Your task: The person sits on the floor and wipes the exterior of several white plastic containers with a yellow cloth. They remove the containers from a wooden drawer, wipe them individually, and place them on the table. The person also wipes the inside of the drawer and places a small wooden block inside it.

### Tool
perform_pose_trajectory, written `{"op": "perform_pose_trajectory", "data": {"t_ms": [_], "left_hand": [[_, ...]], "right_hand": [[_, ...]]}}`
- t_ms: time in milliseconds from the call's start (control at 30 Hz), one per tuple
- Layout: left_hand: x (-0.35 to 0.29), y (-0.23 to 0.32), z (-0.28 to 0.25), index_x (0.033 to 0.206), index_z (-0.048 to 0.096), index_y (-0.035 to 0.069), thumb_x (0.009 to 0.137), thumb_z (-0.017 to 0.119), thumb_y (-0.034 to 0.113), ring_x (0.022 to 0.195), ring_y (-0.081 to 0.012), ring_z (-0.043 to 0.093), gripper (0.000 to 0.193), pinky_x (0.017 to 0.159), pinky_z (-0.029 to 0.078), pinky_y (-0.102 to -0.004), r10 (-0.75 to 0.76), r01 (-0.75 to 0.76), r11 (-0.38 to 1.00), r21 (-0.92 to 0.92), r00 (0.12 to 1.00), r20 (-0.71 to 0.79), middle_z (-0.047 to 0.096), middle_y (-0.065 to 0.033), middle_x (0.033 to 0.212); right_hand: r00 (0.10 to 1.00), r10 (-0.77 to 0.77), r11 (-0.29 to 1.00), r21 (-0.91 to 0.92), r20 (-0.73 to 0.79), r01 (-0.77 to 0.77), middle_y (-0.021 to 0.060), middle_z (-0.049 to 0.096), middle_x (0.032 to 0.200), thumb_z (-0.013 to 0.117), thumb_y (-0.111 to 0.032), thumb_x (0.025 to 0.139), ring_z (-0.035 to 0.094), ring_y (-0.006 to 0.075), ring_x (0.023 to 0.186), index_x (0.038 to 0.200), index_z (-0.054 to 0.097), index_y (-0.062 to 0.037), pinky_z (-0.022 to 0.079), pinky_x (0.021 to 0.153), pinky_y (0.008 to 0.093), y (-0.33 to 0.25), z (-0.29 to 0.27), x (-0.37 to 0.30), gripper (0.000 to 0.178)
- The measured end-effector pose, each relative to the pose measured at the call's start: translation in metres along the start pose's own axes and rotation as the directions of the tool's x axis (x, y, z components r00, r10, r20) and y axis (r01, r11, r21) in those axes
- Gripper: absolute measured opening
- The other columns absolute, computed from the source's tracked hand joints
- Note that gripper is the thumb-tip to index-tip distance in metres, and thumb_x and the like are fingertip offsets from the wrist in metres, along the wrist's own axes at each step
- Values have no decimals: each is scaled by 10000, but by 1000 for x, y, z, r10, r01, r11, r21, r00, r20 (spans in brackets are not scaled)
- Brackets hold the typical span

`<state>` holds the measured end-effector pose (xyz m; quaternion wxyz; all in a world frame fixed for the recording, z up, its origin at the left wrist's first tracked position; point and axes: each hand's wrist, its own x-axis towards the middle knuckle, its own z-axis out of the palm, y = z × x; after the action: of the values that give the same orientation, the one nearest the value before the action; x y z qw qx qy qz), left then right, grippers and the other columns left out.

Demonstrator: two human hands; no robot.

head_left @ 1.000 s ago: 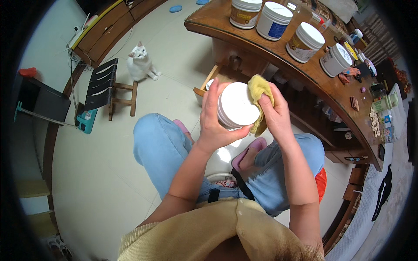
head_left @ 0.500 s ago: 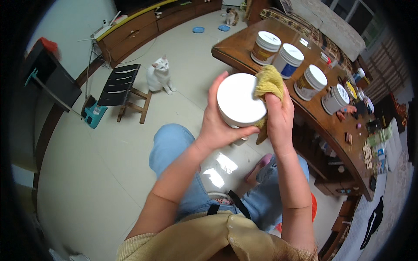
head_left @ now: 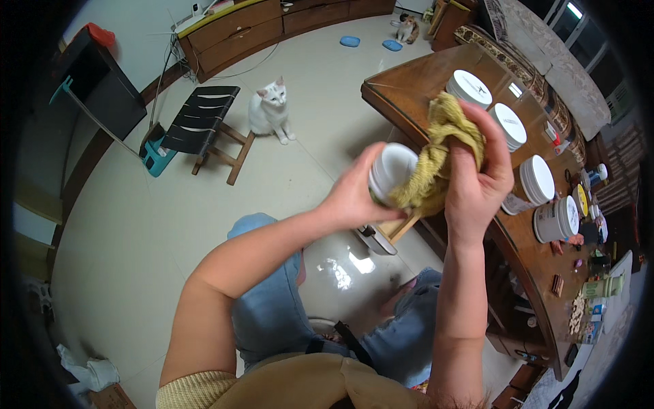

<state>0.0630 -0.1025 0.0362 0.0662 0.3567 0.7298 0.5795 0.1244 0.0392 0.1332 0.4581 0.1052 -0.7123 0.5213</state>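
My left hand (head_left: 355, 189) is closed around a white lidded jar (head_left: 390, 165), which is tilted in the air above my knees. A crumpled yellow cloth (head_left: 436, 167) is gripped in my right hand (head_left: 480, 180). The cloth lies against the right side of the jar and hides part of it. To the right, a row of similar white-lidded jars stands on the wooden table: one at the far end (head_left: 470, 88), another beside it (head_left: 509, 127), one nearer (head_left: 535, 180) and the nearest (head_left: 557, 219).
The wooden table (head_left: 402, 92) curves along my right, with small items and a pile of light pieces (head_left: 577, 313) at its near end. A white cat (head_left: 271, 112) sits beside a black-strapped stool (head_left: 204, 119). Farther back are blue bowls (head_left: 350, 41) and a patched cat (head_left: 407, 31).
The jar has tipped, so its lid shows narrower, and the cloth now covers more of its right side. Both hands have shifted right. My view has turned, moving the room rightward in the picture.
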Motion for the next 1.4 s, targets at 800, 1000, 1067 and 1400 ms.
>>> {"op": "perform_pose_trajectory", "data": {"t_ms": [800,1000,1067,1400], "left_hand": [[7,-14,-39,1413,358,70,577,884,195,1237,-293,510,995,1041,418,-387,-17,10,983,-185,999,-38,511,-136,1315],[7,-9,-41,1404,371,66,578,881,194,1223,-299,517,979,1032,421,-393,135,-134,991,11,990,-49,525,-140,1286],[9,-5,-41,1393,380,48,561,887,174,1215,-296,526,982,1028,425,-398,231,-219,962,165,972,-54,526,-143,1288],[-1,-1,-30,1363,447,106,510,849,210,1169,-349,504,948,985,375,-452,310,-259,839,479,950,-31,527,-147,1252]], "right_hand": [[777,-180,811,-356,603,464,155,610,1141,809,-332,726,618,338,1018,1107,635,-73,525,841,409,45,-7,-26,493],[940,137,949,-315,312,-34,167,611,1077,782,-128,750,629,305,956,1084,622,-7,503,827,381,23,-16,-21,390],[928,85,865,-489,363,112,153,572,1071,754,-103,772,606,297,966,1075,631,-22,493,816,379,27,-13,-20,337],[950,89,781,-614,298,119,137,564,964,749,-121,780,585,305,832,1059,621,-21,490,713,387,36,7,-37,322]]}}
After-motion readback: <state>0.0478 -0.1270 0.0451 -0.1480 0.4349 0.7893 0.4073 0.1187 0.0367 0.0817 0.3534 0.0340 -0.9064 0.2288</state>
